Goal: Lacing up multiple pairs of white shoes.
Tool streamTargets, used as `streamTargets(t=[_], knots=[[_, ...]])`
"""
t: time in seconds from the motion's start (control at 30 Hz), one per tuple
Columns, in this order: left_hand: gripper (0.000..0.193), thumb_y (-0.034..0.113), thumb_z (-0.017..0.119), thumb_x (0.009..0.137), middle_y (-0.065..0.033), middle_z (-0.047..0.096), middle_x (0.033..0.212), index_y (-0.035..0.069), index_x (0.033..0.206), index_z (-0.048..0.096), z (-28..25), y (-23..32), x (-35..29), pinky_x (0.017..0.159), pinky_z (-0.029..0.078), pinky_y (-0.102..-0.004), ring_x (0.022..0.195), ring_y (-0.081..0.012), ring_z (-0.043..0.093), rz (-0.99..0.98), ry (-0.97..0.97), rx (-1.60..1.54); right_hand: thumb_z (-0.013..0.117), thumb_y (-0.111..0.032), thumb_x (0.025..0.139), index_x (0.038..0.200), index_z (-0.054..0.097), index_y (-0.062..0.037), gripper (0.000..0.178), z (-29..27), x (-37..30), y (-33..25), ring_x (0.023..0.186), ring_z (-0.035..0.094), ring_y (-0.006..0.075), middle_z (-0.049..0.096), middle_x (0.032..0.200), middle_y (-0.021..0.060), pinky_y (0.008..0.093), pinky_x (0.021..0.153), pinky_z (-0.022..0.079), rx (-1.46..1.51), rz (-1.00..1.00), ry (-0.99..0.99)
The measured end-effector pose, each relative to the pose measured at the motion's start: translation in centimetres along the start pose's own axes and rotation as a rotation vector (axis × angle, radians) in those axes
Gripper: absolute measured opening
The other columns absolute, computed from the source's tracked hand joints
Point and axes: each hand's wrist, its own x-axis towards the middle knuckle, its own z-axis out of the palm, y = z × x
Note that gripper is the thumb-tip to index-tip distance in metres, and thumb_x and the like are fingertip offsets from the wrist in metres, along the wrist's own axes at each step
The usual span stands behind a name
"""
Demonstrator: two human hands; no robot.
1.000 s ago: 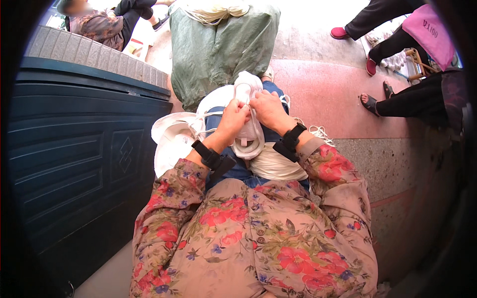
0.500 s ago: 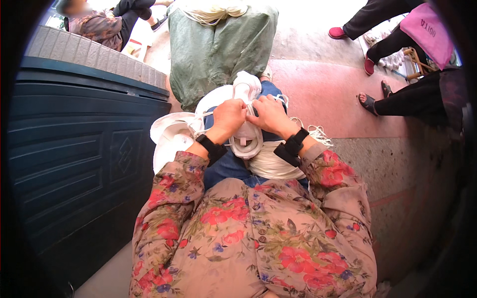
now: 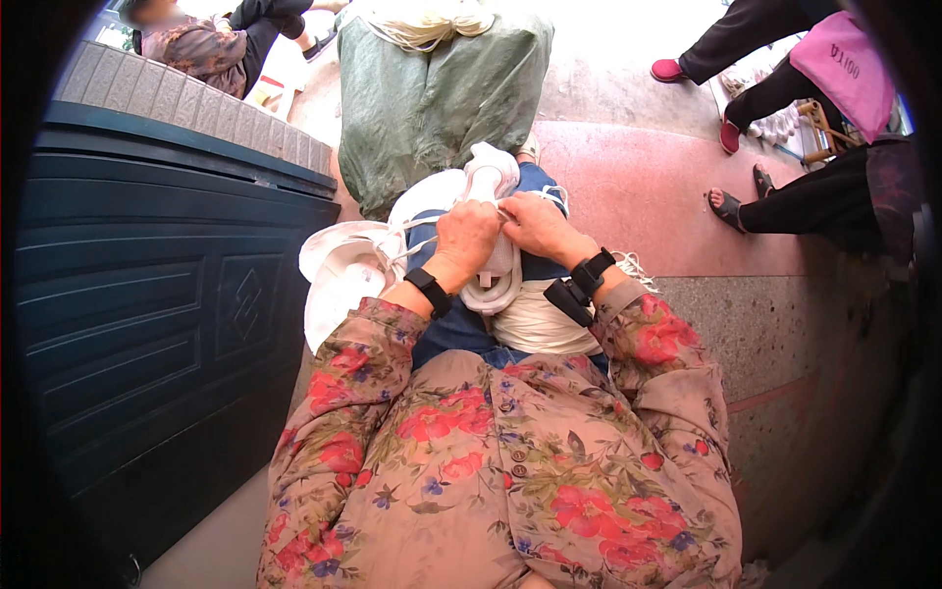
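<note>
White piece: on lap, below green sack.
Left hand: grip closed on it.
Right hand: grip pinching its cord.

Dark blue panelled door at left, sunlit reddish paving, perhaps speckled stone step at right

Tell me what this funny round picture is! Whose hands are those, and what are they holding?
A camera on a person's head looks down, and its wide lens bends the edges round. You see their flowery sleeves and two bare hands. The left hand and the right hand hold a white shoe piece with white cord, over their lap. More white pieces lie to the left, beside a dark blue door. A green sack stands ahead. Other people's feet are on the right.
</note>
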Motion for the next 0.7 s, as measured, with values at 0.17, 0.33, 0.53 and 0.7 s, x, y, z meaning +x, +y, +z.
streamTargets(t=[0.17, 0.33, 0.53, 0.7], knots=[[0.020, 0.026, 0.065, 0.071, -0.0088, 0.059, 0.070, 0.007, 0.073, 0.058, 0.1, 0.2, -0.2, 0.055, 0.050, -0.0372, 0.068, -0.0257, 0.061, -0.011, 0.010, -0.022, 0.052, -0.019, 0.075, 0.081, 0.060, -0.0028, 0.019, 0.2, -0.2, 0.1, 0.083, 0.057, 0.0345, 0.059, 0.083, 0.0167, 0.0438, 0.073, 0.045, 0.042, -0.029, 0.035], [0.018, 0.023, 0.064, 0.072, -0.0101, 0.059, 0.071, 0.006, 0.075, 0.057, 0.7, -0.2, -0.1, 0.055, 0.050, -0.0370, 0.067, -0.0260, 0.061, 0.020, 0.007, -0.016, 0.053, -0.019, 0.076, 0.080, 0.059, -0.0026, 0.018, 0.3, -0.3, 0.5, 0.082, 0.056, 0.0350, 0.058, 0.082, 0.0166, 0.0433, 0.071, 0.045, 0.180, -0.051, 0.060], [0.010, 0.014, 0.056, 0.076, -0.0128, 0.058, 0.070, 0.004, 0.076, 0.054, -2.8, 0.5, -1.6, 0.054, 0.048, -0.0399, 0.065, -0.0291, 0.060, 0.109, 0.015, -0.093, 0.062, -0.019, 0.076, 0.099, 0.059, -0.0037, 0.028, -0.2, -1.7, -1.8, 0.092, 0.054, 0.0318, 0.058, 0.093, 0.0150, 0.0397, 0.080, 0.043, 0.038, -0.078, 0.196], [0.023, 0.021, 0.055, 0.084, -0.0118, 0.056, 0.063, 0.000, 0.075, 0.057, -8.5, -0.2, -5.0, 0.053, 0.042, -0.0322, 0.057, -0.0172, 0.054, -0.030, -0.383, -0.674, 0.061, -0.014, 0.076, 0.099, 0.057, -0.0080, 0.024, -1.6, -4.9, -5.0, 0.099, 0.055, 0.0247, 0.060, 0.096, 0.0073, 0.0383, 0.084, 0.041, -0.061, -0.449, 0.219]])
